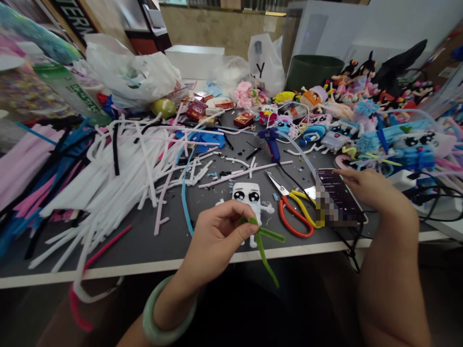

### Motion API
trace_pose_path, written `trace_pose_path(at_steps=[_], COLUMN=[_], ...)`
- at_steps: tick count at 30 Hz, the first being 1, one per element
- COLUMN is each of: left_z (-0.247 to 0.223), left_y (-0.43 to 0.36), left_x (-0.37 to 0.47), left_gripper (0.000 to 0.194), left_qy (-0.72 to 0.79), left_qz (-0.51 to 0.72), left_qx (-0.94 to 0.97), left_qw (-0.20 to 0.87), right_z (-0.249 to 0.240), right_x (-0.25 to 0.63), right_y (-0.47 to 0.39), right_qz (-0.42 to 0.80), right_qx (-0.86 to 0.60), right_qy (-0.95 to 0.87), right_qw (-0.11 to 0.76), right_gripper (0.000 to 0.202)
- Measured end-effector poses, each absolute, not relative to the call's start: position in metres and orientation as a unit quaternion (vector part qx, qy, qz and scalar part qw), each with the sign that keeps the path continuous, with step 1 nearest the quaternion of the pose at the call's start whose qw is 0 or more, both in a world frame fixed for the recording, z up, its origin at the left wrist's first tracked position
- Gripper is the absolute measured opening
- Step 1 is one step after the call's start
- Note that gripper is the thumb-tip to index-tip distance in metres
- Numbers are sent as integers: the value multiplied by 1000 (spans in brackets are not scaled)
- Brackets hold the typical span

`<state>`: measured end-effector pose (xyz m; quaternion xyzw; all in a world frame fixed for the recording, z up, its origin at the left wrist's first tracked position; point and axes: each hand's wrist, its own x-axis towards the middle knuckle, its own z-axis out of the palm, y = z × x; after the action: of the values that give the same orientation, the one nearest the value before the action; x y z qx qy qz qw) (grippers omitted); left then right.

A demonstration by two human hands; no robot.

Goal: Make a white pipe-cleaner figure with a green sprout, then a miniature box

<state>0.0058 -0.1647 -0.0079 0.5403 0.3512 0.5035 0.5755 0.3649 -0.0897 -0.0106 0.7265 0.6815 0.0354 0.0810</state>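
Note:
My left hand (226,229), with a pale green bangle on its wrist, pinches a green fuzzy stem (265,258) whose ends stick out to the right and hang down. Behind the fingers a white figure with big black eyes (246,193) lies on the table, partly hidden. My right hand (369,188) is over a phone (340,193) with a dark, lit screen; its index finger is stretched to the phone's upper edge. Between the hands lie scissors with red handles (294,217) and a yellow-handled tool (306,205), its right part blurred.
A blue glue gun (270,144) with a black cord lies beyond the scissors. White fuzzy stems (104,178) are heaped on the left. Colourful dolls (340,132) crowd the back right, with white plugs and cables (427,190) nearer. Plastic bags (130,72) stand behind. The table's front edge (144,265) is close.

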Motion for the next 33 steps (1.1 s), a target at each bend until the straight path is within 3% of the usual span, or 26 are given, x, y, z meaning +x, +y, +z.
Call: trace_pose_path(at_steps=[12, 25, 33], left_z=[-10, -7, -6], left_y=[-165, -167, -169], left_x=[4, 5, 5], left_gripper=[6, 7, 7], left_qy=[363, 355, 359], left_qz=[496, 496, 495], left_qx=[538, 554, 552], left_qw=[577, 567, 566], right_z=[5, 16, 5], right_x=[347, 346, 350], right_y=[-97, -106, -96], right_qz=[-44, -112, -117], right_qx=[748, 766, 765], right_qy=[653, 624, 623], right_qw=[110, 108, 117], right_gripper=[41, 25, 32])
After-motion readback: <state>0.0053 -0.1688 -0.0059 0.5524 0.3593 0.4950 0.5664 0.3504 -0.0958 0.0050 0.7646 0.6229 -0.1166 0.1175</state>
